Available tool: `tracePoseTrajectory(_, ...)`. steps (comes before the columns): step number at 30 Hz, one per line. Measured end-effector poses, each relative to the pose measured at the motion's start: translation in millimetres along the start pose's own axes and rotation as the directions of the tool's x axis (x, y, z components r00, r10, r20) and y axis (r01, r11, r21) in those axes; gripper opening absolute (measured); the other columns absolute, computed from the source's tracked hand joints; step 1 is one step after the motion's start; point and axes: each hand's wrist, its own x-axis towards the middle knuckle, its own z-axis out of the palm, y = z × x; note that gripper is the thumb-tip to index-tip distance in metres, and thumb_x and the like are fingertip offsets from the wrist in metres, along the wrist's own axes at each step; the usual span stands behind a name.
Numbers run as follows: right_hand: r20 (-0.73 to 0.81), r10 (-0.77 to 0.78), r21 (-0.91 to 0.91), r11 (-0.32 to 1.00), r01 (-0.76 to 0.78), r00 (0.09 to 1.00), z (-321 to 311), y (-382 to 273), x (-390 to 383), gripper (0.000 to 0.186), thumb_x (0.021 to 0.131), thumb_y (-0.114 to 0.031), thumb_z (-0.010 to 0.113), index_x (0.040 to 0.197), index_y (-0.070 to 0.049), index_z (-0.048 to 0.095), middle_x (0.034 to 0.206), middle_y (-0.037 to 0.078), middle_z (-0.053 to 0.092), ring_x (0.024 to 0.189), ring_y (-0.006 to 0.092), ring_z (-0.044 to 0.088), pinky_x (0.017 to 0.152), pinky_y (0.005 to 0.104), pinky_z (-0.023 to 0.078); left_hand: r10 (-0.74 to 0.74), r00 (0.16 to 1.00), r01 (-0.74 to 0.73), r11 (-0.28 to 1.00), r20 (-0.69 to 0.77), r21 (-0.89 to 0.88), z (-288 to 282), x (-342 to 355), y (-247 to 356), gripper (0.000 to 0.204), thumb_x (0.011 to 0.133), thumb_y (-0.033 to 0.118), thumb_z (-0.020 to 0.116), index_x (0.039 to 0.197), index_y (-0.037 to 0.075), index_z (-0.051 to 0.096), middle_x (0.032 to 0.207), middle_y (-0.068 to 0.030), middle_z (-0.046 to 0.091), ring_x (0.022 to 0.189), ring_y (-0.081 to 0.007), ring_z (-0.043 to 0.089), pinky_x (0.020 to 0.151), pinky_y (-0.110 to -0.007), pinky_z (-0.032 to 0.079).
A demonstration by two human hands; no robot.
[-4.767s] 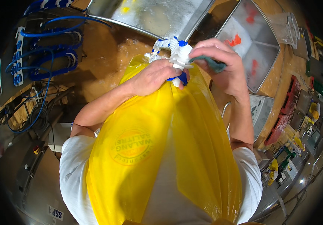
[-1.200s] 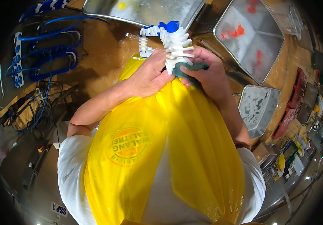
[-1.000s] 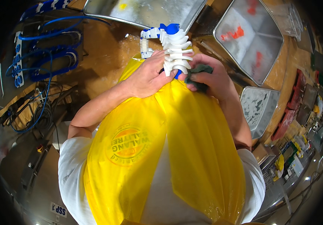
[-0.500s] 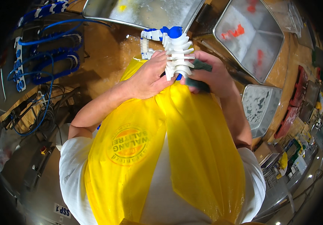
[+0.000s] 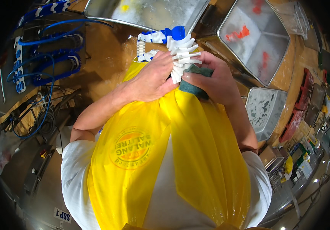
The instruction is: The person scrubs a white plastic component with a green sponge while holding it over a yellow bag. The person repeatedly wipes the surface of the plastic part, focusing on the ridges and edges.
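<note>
A wet tan surface (image 5: 107,53) is stretching out beyond the fingers, with a sudsy metal tray (image 5: 119,23) lying past them and getting cut off by the upper edge. A deep metal bin (image 5: 272,53) is standing to the right of the fingers, and a smaller metal container (image 5: 270,132) is sitting nearer the right forearm, which is partly covering it. The dark fisheye rim is swallowing the far corners.

The near end of the white segmented chain (image 5: 183,50) is disappearing between the two hands, and the fingertips of both are hiding behind it or under the palms. The left hand (image 5: 153,74) is gripping the chain from its left side, fingers curling closed. The right hand (image 5: 218,78) is pinching a dark green pad (image 5: 193,88), its thumb lying across the top and the pad pressing beside the chain's near end.

The chain's fanned white plates are running away from the body, beyond the fingers, leaning slightly right; at a blue piece (image 5: 178,33) the line is bending left, then turning back toward the left knuckles.
</note>
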Motion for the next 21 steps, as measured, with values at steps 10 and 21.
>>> tracePoseTrajectory(10, 0.009, -0.032, -0.059, 0.998, 0.032, 0.999, -3, 10, -1, 0.031, 0.094, -0.016, 0.082, 0.121, -0.005, 0.073, 0.101, 0.002, 0.075, 0.091, 0.0086, 0.069, 0.081, 0.0272, 0.056, 0.025, 0.998, -0.025, 1.0, 0.054, -0.013, 1, -6, -3, 0.05, 0.1, 0.02, 0.061, 0.147, 0.004, 0.056, 0.146, -0.0191, 0.058, 0.136, -0.0427, 0.05, 0.114, -0.052, 0.036)
tracePoseTrajectory(21, -0.09, 0.094, 0.004, 0.996, -0.094, 0.992, 1, 11, -3, 0.016, 0.099, -0.018, 0.077, 0.103, -0.006, 0.066, 0.086, 0.001, 0.07, 0.059, 0.0085, 0.063, 0.053, 0.0256, 0.053, -0.077, 0.996, 0.085, 0.972, 0.047, -0.22, -3, -7, 2, 0.043, 0.099, 0.009, 0.06, 0.142, 0.006, 0.062, 0.161, -0.0164, 0.053, 0.149, -0.0408, 0.047, 0.126, -0.052, 0.031)
